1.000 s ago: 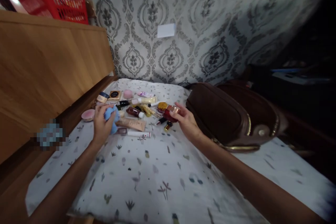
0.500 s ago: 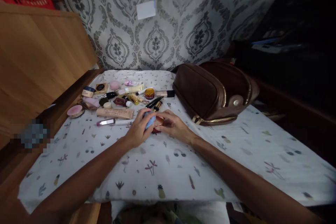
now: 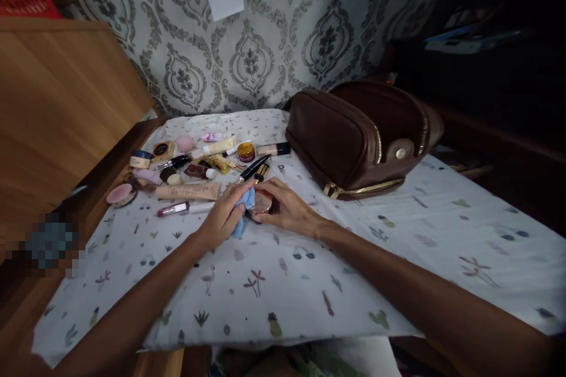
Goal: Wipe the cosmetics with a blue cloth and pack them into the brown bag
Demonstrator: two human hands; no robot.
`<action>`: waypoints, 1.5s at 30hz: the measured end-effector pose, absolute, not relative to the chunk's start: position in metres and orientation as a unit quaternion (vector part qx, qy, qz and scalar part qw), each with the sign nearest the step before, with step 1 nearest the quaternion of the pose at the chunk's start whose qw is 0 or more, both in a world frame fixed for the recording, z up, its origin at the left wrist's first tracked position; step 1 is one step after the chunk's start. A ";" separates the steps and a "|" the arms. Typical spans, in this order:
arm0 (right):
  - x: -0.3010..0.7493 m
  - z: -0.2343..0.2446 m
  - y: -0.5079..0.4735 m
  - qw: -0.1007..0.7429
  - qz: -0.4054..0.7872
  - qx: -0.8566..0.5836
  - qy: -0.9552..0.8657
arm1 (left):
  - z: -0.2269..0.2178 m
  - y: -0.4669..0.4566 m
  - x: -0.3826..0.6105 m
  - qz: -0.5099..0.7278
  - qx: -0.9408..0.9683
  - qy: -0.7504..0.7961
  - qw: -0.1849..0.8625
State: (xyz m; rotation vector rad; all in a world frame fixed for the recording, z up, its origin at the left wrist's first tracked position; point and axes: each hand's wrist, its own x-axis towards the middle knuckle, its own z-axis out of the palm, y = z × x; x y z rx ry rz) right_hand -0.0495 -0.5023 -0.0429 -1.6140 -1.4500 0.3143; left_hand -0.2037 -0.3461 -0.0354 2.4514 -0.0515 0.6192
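My left hand point(image 3: 224, 215) is closed on a light blue cloth point(image 3: 239, 226), which is bunched between its fingers and presses against a small round compact point(image 3: 262, 202). Thumb and fingers of my right hand point(image 3: 285, 207) grip that compact around its rim, its pale clear-looking face turned up. Just beyond the hands lie a black-and-gold tube point(image 3: 262, 173) and a black pen-like tube point(image 3: 254, 168). To the left are a beige squeeze tube point(image 3: 188, 191) and a lip gloss tube point(image 3: 173, 209).
A brown zippered toiletry bag point(image 3: 338, 141) stands open at the right. Several cosmetics, among them an amber jar point(image 3: 246, 152), a pink sponge point(image 3: 184, 143) and a pink compact point(image 3: 121, 195), spread over the patterned cloth at the left. A wooden panel point(image 3: 66, 88) borders the left side.
The compact has turned so its round face shows more. The blue cloth now hangs lower beneath my left hand. The whole view has shifted slightly.
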 end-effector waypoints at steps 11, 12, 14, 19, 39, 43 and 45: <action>-0.042 -0.050 -0.500 0.571 0.213 -0.627 -0.486 | -0.036 -0.345 -0.206 0.353 0.918 -0.034 0.177; -0.042 -0.049 -0.501 0.560 0.201 -0.633 -0.495 | -0.037 -0.346 -0.206 0.358 0.920 -0.053 0.151; -0.042 -0.049 -0.502 0.539 0.187 -0.643 -0.511 | -0.038 -0.346 -0.205 0.369 0.920 -0.084 0.102; -0.039 -0.052 -0.502 0.537 0.175 -0.644 -0.516 | -0.035 -0.349 -0.204 0.387 0.910 -0.135 0.053; -0.028 -0.048 -0.507 0.560 0.278 -0.613 -0.484 | -0.043 -0.345 -0.203 0.369 0.894 -0.081 0.241; -0.029 -0.044 -0.509 0.554 0.283 -0.615 -0.485 | -0.045 -0.346 -0.203 0.387 0.893 -0.081 0.217; -0.030 -0.044 -0.509 0.564 0.286 -0.615 -0.472 | -0.045 -0.347 -0.203 0.397 0.894 -0.090 0.188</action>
